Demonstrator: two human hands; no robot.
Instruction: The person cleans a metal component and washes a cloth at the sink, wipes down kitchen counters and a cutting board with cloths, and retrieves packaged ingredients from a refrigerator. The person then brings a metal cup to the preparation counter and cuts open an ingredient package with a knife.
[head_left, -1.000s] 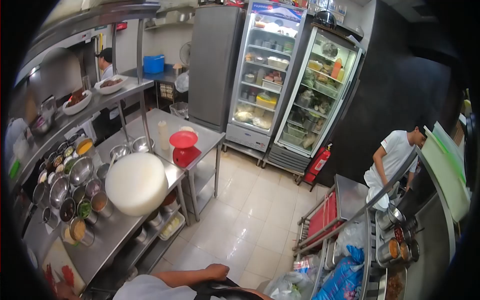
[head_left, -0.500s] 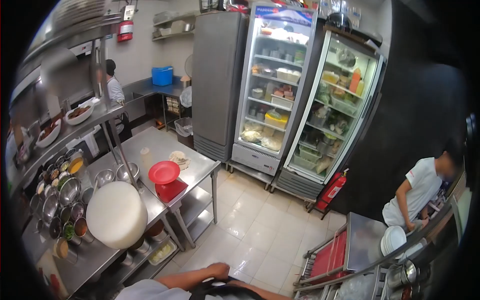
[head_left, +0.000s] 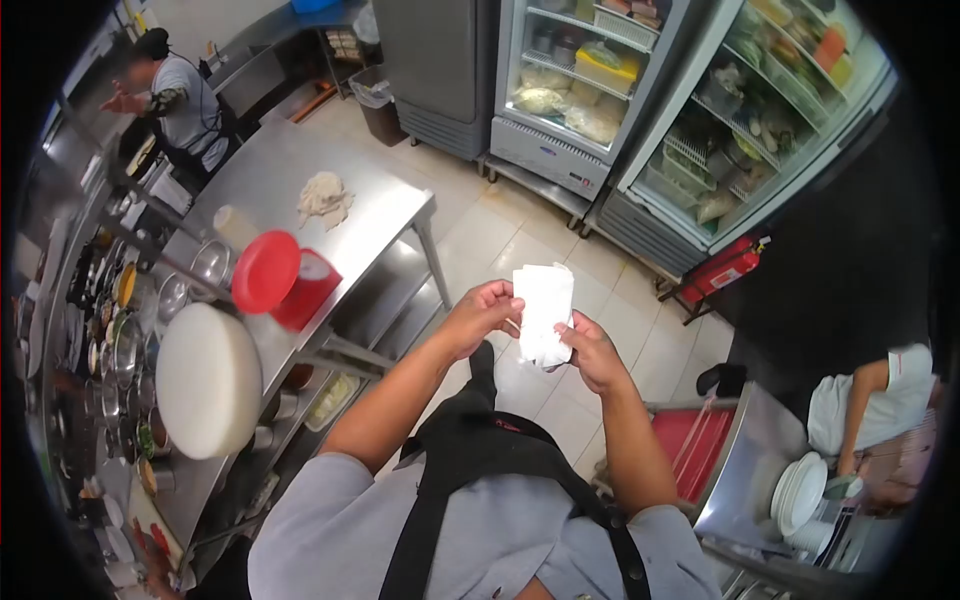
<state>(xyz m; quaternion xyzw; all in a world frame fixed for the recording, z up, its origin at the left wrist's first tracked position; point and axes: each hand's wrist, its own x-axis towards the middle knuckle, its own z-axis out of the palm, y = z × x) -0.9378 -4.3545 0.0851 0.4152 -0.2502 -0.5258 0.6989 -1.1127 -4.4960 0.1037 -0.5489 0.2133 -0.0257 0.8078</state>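
In front of my chest I hold a small stack of folded white paper, its surface plain in this view. My left hand pinches the paper's left edge, thumb on the near face. From the lower right, my right hand grips it with the thumb over the front, and the fingers behind are partly hidden. The tiled floor lies below the paper. A black apron covers my front.
At left, a steel table carries a red scale, a crumpled cloth and a thick white round block. Fridges stand ahead. A steel cart with plates is at right. Co-workers stand left and right.
My view has tilted down. Both hands have come up in front of me and now hold the white paper; earlier one fist showed low and no paper was visible. The left co-worker has turned.
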